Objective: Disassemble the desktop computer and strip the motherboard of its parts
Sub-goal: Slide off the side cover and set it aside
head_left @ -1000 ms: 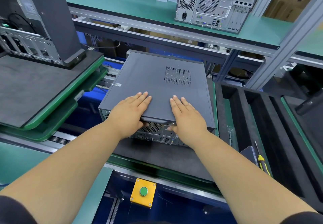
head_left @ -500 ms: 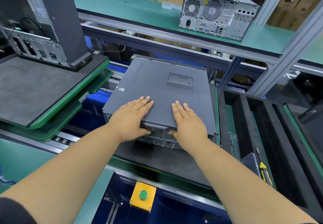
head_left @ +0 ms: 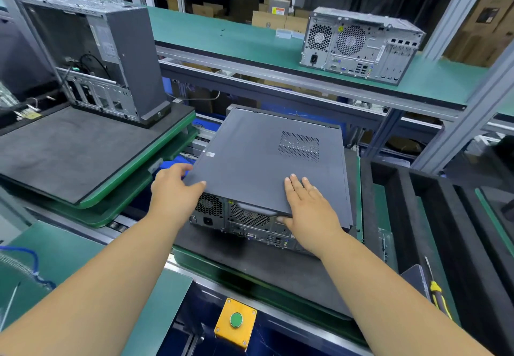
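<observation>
A dark grey desktop computer lies flat on a black foam mat, its rear ports and fans facing me. Its top cover panel, with a vent grid near the far right, sits raised at the near edge and overhangs the rear. My left hand grips the panel's near-left corner, thumb on top and fingers round the left edge. My right hand lies flat on the panel's near right part, its thumb hooked under the near lip.
An open case stands on a foam-topped pallet at left. Another computer sits on the upper green shelf. A yellow box with a green button is below, a yellow-handled screwdriver at right beside foam compartments.
My left hand moved from the panel's near middle to its near-left corner and took hold there. The panel's near edge has lifted and more of the rear face shows.
</observation>
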